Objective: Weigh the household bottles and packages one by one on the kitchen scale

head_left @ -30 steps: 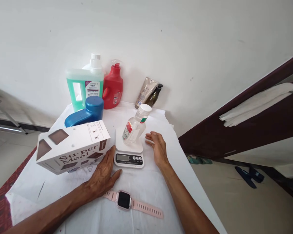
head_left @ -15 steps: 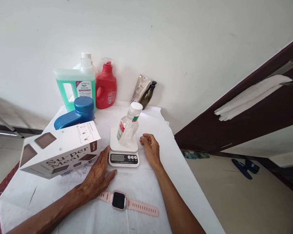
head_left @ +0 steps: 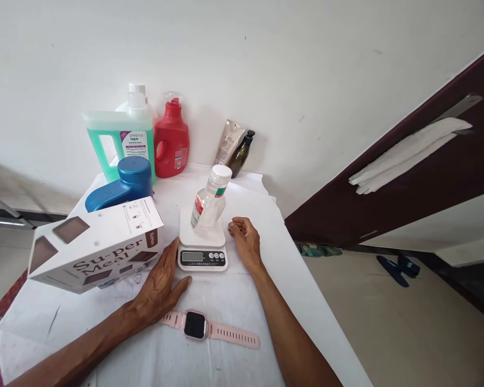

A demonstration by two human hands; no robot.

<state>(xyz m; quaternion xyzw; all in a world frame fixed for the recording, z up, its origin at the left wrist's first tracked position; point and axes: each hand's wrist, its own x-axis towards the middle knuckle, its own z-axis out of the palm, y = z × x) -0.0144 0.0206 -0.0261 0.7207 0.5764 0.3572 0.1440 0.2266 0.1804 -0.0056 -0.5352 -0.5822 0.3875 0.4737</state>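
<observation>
A clear plastic bottle [head_left: 210, 207] with a white cap and a red and green label stands on the white platform of a kitchen scale [head_left: 202, 258]. The scale's display looks blank. My left hand [head_left: 161, 285] lies flat on the white cloth at the scale's left edge, thumb spread, holding nothing. To the right of the scale rests my right hand [head_left: 247, 241], its fingers loosely bent towards the bottle but apart from it, with nothing visible in them. In front of the scale lies a pink smartwatch [head_left: 195, 325], its strap stretched out and its left end partly behind my left hand.
Left of my left hand is a white "Su-per Meal" box [head_left: 97, 244], with a blue bottle [head_left: 133, 177] behind it. A green liquid jug [head_left: 139, 145], red bottle [head_left: 173, 142], beige tube [head_left: 229, 141] and dark pump bottle [head_left: 242, 155] stand by the wall. A cloth [head_left: 411, 156] hangs on the door handle.
The view has shifted slightly, so everything appears a little further left and up. Both hands, the bottle and the scale keep their places relative to one another.
</observation>
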